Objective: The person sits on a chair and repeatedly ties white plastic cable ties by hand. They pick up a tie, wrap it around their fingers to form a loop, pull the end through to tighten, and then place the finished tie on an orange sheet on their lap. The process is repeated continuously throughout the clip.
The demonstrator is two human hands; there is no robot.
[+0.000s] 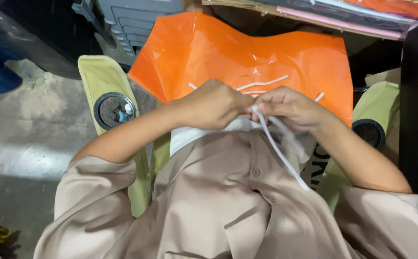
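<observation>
Both hands together over the lap, at the near edge of an orange plastic bag (247,57). Left hand (213,103) curled tight into a near fist, knuckles up, fingers closed on something hidden beneath; most likely the same white cord, though cannot tell for sure. Right hand (290,108) pinched narrow on a white cord (278,148), thumb and fingertips meeting just beside the left hand's knuckles. Cord running from the pinch down and to the right across a beige shirt (228,211), slack along its free length. More white cord strands (261,82) lying flat on the bag's near edge, just past the fingers.

To do this well, probably: keep the pinch close to the bag's edge, hold the strand taut between the two hands, feed the loose end without letting it twist, steady the slippery plastic against the lap.

Bag glossy, bright orange, wide, creased, its far edge tucked under a cardboard box (324,17) at the top right. Box showing a pink strip along its rim and more orange sheets inside. White panel with dark printed letters (317,170) peeking out under the right wrist, mostly hidden. Pale green chair arm (105,79) at the left with a round black mesh cup holder (114,110), small items inside; a matching arm (379,108) at the right edge.
</observation>
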